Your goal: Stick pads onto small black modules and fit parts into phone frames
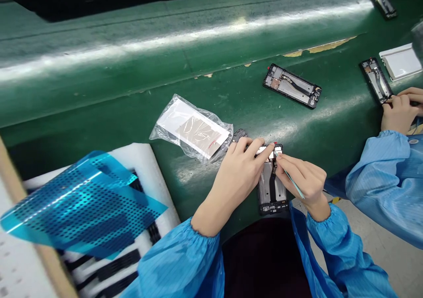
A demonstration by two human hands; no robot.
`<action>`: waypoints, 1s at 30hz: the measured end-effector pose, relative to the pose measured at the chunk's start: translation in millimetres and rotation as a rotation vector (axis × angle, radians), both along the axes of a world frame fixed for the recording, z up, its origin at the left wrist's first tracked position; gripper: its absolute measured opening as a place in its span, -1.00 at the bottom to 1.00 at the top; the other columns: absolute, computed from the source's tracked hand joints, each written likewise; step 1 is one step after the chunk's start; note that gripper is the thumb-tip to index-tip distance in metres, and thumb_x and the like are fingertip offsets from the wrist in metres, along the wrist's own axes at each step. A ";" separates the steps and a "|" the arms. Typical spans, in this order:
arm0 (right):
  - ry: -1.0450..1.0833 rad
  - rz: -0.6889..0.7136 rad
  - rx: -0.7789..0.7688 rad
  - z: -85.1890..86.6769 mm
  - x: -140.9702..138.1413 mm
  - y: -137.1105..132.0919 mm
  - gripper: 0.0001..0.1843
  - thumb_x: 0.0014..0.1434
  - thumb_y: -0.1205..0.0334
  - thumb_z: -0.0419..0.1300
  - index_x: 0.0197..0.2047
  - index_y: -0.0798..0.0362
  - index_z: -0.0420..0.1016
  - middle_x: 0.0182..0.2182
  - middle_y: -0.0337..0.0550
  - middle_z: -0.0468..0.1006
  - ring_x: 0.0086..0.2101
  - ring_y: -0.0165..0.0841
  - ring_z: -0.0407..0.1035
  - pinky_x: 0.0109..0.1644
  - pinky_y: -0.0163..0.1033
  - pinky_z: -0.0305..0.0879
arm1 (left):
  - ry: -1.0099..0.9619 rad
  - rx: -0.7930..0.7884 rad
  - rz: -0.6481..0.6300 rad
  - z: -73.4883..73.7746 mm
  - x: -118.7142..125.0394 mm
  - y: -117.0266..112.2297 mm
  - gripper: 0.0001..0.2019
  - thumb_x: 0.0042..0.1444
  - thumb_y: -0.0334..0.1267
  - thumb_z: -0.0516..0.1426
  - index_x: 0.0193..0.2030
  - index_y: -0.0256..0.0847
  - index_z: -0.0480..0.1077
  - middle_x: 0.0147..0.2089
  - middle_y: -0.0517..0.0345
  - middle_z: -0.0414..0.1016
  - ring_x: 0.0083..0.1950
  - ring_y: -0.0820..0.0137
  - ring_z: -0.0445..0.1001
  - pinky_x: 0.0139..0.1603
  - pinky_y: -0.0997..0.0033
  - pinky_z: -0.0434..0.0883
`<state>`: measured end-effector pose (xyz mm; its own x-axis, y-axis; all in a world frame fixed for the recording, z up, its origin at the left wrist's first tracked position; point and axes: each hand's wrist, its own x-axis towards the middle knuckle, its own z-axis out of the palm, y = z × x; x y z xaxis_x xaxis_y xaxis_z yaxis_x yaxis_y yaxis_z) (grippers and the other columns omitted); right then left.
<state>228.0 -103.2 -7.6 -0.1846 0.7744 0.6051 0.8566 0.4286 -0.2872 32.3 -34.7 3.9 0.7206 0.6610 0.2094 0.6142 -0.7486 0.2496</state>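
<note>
A black phone frame (271, 188) lies on the green conveyor belt (132, 91) in front of me. My left hand (236, 177) rests on its left side, fingers stretched over its top end and pressing it down. My right hand (302, 179) is closed in a pinch on thin teal tweezers (291, 179), whose tip touches the top of the frame. Both of my sleeves are blue.
A clear plastic bag (193, 128) with a white sheet lies left of my hands. A white foam tray (145, 170) covered by perforated blue film (82, 205) sits at lower left. Another phone frame (292, 86) lies beyond. A co-worker's hand (398, 111) holds a frame (376, 79) at right.
</note>
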 end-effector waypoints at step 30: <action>0.020 0.020 0.056 -6.1 4.0 3.5 -0.73 0.32 0.54 0.37 0.00 0.01 0.65 -0.14 -0.15 0.83 -0.25 -0.34 0.75 -0.20 -0.32 0.61 | 0.012 0.027 0.016 0.3 -0.5 -0.5 -0.60 0.48 -0.47 0.05 0.35 -0.28 0.50 0.18 -0.14 0.61 0.03 0.05 0.44 -0.01 0.03 0.54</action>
<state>232.0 -99.6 -13.7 -0.1870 0.7355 0.6512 0.8422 0.4613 -0.2791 31.8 -35.2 4.2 0.7125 0.6667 0.2189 0.6289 -0.7451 0.2221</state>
